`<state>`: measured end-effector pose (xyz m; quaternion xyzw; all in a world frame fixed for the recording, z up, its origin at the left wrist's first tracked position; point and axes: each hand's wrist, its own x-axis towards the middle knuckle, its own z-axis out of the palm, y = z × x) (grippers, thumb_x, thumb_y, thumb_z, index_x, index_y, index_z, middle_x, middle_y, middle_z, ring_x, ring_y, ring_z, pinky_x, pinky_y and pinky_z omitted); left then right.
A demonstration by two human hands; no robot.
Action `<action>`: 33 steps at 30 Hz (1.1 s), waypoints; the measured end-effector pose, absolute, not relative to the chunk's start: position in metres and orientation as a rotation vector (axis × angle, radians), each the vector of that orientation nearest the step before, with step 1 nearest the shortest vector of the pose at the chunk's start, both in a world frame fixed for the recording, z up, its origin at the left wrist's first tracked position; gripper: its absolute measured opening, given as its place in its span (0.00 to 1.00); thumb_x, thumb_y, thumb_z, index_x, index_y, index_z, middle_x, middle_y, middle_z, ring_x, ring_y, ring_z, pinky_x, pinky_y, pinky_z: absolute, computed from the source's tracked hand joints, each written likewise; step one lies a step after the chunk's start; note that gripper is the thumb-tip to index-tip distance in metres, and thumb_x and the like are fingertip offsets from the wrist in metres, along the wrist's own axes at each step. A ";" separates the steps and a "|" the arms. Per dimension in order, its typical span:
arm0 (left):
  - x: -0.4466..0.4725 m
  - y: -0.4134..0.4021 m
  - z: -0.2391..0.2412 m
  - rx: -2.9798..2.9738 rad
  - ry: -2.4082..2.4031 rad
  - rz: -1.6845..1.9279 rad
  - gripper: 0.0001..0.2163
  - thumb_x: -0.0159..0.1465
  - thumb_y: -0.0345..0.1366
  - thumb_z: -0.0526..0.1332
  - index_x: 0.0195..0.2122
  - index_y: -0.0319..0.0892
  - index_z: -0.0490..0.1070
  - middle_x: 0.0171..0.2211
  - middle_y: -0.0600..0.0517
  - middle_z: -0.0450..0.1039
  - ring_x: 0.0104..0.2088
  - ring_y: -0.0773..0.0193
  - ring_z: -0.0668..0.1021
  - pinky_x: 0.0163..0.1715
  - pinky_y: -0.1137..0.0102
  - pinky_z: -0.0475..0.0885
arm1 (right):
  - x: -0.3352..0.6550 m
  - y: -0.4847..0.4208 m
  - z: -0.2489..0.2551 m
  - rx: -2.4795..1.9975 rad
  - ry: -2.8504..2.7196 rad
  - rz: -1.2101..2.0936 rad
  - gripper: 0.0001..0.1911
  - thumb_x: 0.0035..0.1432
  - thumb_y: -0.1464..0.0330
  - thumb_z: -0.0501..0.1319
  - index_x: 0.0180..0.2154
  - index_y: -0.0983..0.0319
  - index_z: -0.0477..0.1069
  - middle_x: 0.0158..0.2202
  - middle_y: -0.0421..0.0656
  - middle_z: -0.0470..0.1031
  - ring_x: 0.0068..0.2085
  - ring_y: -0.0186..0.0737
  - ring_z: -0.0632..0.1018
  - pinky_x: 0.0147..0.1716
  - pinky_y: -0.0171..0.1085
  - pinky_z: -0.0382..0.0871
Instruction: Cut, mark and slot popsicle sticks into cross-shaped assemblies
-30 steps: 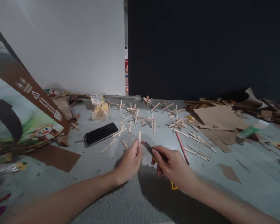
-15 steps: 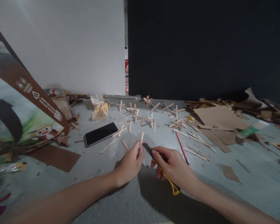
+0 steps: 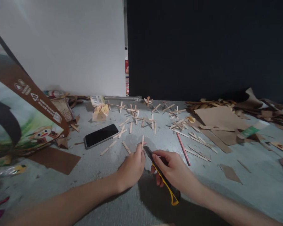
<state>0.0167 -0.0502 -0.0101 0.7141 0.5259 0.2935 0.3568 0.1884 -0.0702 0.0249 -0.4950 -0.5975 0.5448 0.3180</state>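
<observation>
My left hand (image 3: 132,169) pinches a wooden stick (image 3: 142,140), near-upright, showing narrower than a second ago. Right hand (image 3: 174,168) grips the cutter (image 3: 166,181), tip just beside the stick, more yellow handle visible now.

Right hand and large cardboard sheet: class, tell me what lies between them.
The head view shows, outward from the right hand: the red pencil, then loose wooden sticks, then a cardboard strip beside the large cardboard sheet.

phone (image 3: 101,136): lying face up, screen showing dark
printed bag (image 3: 35,108): standing at far left, running out of frame
brown card (image 3: 58,160): lying flat near printed bag
white panel (image 3: 68,44): rising behind, left side
black panel (image 3: 202,47): standing right of white panel, almost meeting it
</observation>
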 end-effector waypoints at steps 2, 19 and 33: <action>0.017 -0.050 -0.009 1.832 1.372 0.756 0.21 0.75 0.37 0.46 0.67 0.42 0.60 0.41 0.42 0.78 0.42 0.52 0.81 0.45 0.60 0.74 | 0.188 -0.071 0.024 -1.298 -1.567 1.442 0.24 0.63 0.47 0.56 0.33 0.61 0.70 0.26 0.40 0.76 0.17 0.33 0.77 0.14 0.30 0.71; 0.017 -0.051 -0.012 1.802 1.343 0.855 0.21 0.74 0.36 0.50 0.66 0.44 0.62 0.33 0.48 0.74 0.33 0.56 0.78 0.36 0.66 0.72 | 0.185 -0.073 0.022 -1.253 -1.461 1.583 0.27 0.60 0.42 0.59 0.35 0.60 0.68 0.25 0.38 0.75 0.18 0.35 0.78 0.15 0.33 0.74; 0.014 -0.047 -0.015 1.793 1.261 0.836 0.16 0.75 0.37 0.47 0.61 0.44 0.63 0.31 0.53 0.69 0.31 0.60 0.74 0.34 0.68 0.68 | 0.185 -0.072 0.021 -1.205 -1.406 1.629 0.29 0.58 0.39 0.61 0.36 0.60 0.68 0.24 0.38 0.75 0.18 0.36 0.78 0.16 0.34 0.74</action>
